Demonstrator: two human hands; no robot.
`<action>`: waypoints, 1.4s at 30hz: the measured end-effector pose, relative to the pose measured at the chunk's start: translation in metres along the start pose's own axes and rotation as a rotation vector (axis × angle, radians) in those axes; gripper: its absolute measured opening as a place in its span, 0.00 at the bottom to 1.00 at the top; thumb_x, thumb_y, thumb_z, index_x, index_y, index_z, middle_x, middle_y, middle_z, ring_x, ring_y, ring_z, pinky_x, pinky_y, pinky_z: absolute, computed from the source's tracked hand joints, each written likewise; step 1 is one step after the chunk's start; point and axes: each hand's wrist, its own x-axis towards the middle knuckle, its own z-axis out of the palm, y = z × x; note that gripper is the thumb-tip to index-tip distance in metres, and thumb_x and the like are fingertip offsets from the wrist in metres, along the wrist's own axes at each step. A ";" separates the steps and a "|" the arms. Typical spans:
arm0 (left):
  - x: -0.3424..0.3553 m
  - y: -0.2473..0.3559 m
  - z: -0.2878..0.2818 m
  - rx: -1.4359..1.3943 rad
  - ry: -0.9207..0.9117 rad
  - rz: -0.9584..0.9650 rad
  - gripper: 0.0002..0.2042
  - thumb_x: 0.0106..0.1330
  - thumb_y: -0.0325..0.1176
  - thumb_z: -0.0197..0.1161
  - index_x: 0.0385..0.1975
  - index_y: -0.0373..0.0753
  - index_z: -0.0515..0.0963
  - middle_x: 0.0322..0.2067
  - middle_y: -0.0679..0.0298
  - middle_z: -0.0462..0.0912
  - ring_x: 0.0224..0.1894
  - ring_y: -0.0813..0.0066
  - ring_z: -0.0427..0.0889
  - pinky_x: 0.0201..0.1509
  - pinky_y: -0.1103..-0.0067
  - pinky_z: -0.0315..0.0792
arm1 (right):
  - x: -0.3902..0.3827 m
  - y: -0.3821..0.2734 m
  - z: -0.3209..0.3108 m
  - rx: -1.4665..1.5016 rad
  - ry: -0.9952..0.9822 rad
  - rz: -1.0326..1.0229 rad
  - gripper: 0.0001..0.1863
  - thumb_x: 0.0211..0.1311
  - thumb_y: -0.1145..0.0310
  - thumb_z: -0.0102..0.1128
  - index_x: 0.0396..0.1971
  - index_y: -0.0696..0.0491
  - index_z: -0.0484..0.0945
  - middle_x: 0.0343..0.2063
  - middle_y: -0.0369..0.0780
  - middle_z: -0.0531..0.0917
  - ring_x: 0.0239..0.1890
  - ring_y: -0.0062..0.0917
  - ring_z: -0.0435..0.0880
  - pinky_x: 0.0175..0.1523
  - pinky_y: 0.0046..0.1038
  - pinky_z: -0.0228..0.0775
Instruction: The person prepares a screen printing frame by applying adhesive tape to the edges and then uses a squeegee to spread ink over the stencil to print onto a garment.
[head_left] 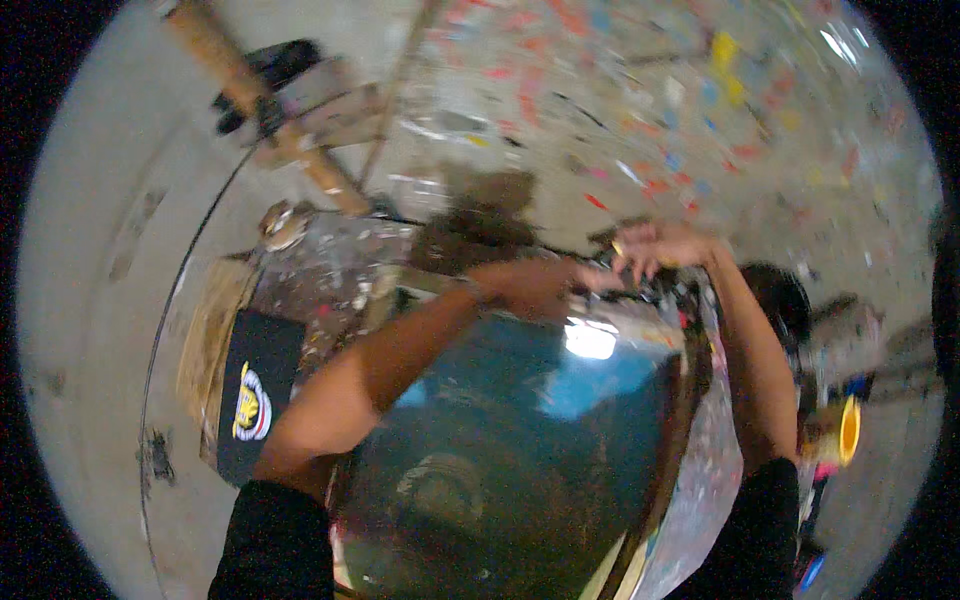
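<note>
A framed panel with a dark greenish, glossy sheet (500,430) lies in front of me, its brown right rail (684,425) running toward me. The sheet reflects a bright light and blue patches, and a faint arched mark shows low on it. At its far edge my left hand (535,285) reaches rightward, fingers closed together around a spot I cannot make out. My right hand (668,248) comes in from the right, above the far right corner, fingers bent but apart. A ring shows on one finger. Dark, small parts between the hands are too blurred to tell.
Left of the panel lies a black flat piece (262,390) with a printed emblem, over light wood (212,350). A brown roll (286,226) sits beyond it. A wooden bar (215,60) slants at far left. Right stands a yellow-rimmed container (849,430). Paint specks the floor (640,110).
</note>
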 end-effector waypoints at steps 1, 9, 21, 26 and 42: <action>0.000 0.000 -0.015 0.137 -0.082 -0.292 0.19 0.62 0.45 0.58 0.46 0.38 0.78 0.40 0.52 0.83 0.42 0.65 0.83 0.50 0.67 0.72 | -0.002 -0.015 0.006 -0.112 0.159 0.032 0.18 0.67 0.57 0.54 0.49 0.53 0.77 0.34 0.32 0.83 0.28 0.14 0.78 0.33 0.19 0.72; 0.055 0.012 0.031 0.639 -0.005 -0.715 0.15 0.60 0.39 0.53 0.28 0.34 0.81 0.35 0.46 0.82 0.36 0.47 0.83 0.44 0.61 0.77 | -0.110 -0.071 0.093 -0.166 0.592 -0.343 0.14 0.61 0.65 0.59 0.43 0.55 0.79 0.19 0.32 0.77 0.25 0.14 0.73 0.33 0.22 0.68; 0.041 -0.074 0.029 0.655 0.081 -0.627 0.22 0.54 0.46 0.60 0.21 0.27 0.79 0.28 0.38 0.79 0.34 0.40 0.81 0.44 0.58 0.75 | -0.193 -0.009 0.174 -0.251 0.922 -0.328 0.10 0.57 0.69 0.61 0.34 0.59 0.80 0.22 0.40 0.78 0.27 0.21 0.76 0.35 0.27 0.69; 0.051 -0.046 0.032 0.814 0.011 -0.460 0.17 0.58 0.42 0.56 0.29 0.31 0.81 0.35 0.41 0.81 0.41 0.44 0.81 0.48 0.59 0.74 | -0.160 -0.024 0.162 -0.264 0.926 -0.304 0.10 0.58 0.68 0.59 0.34 0.59 0.80 0.21 0.40 0.80 0.25 0.21 0.77 0.34 0.28 0.69; 0.044 -0.050 0.035 0.479 0.355 -0.501 0.21 0.53 0.43 0.54 0.15 0.27 0.77 0.21 0.38 0.76 0.27 0.40 0.78 0.38 0.57 0.72 | -0.179 -0.001 0.209 0.068 0.973 -0.196 0.06 0.57 0.73 0.62 0.27 0.60 0.77 0.30 0.35 0.82 0.30 0.16 0.76 0.38 0.25 0.71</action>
